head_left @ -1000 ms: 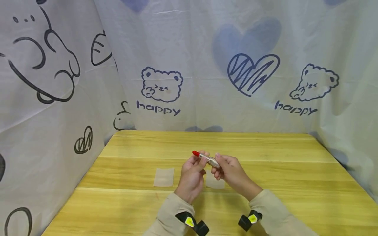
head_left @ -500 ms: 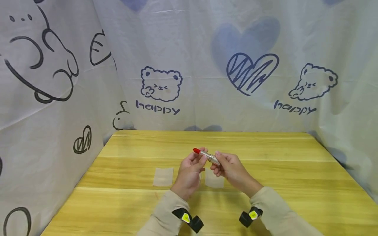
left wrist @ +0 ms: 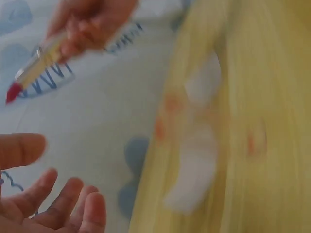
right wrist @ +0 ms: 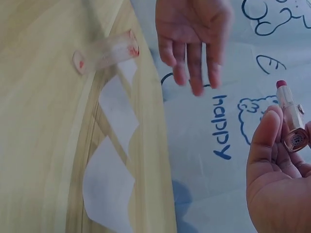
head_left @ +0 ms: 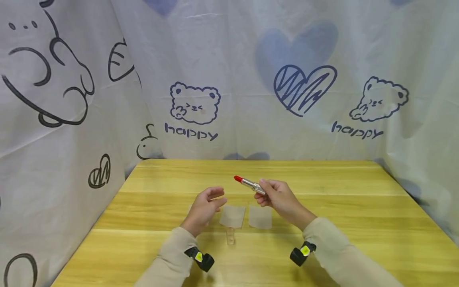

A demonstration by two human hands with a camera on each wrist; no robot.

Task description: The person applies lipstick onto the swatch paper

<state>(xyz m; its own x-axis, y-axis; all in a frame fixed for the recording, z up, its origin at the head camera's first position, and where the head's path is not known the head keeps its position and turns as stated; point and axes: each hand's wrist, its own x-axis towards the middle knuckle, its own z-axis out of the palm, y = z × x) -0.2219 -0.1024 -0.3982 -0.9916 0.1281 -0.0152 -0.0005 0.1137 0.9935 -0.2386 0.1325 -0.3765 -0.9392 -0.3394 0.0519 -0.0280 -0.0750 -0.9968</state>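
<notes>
A red lipstick (head_left: 250,185) in a slim silver tube with an angled red tip points up and to the left above the table. My right hand (head_left: 285,201) pinches its base between thumb and fingers. Apart from it, to the left, my left hand (head_left: 201,211) is held in the air with its fingers spread and nothing in them; the left wrist view shows its thumb and fingertips (left wrist: 93,213) well separated. On the table between the hands lies a clear lipstick cap (head_left: 230,236), with reddish marks on it in the right wrist view.
Two pale paper squares (head_left: 232,217) lie side by side behind the cap. A further piece is mostly hidden behind my left hand. The wooden table (head_left: 340,247) ends at a patterned curtain (head_left: 247,131) at the back and left.
My left hand has let go of the lipstick and drawn away to the left, uncovering the cap and a paper square. My right hand still holds the lipstick in nearly the same place.
</notes>
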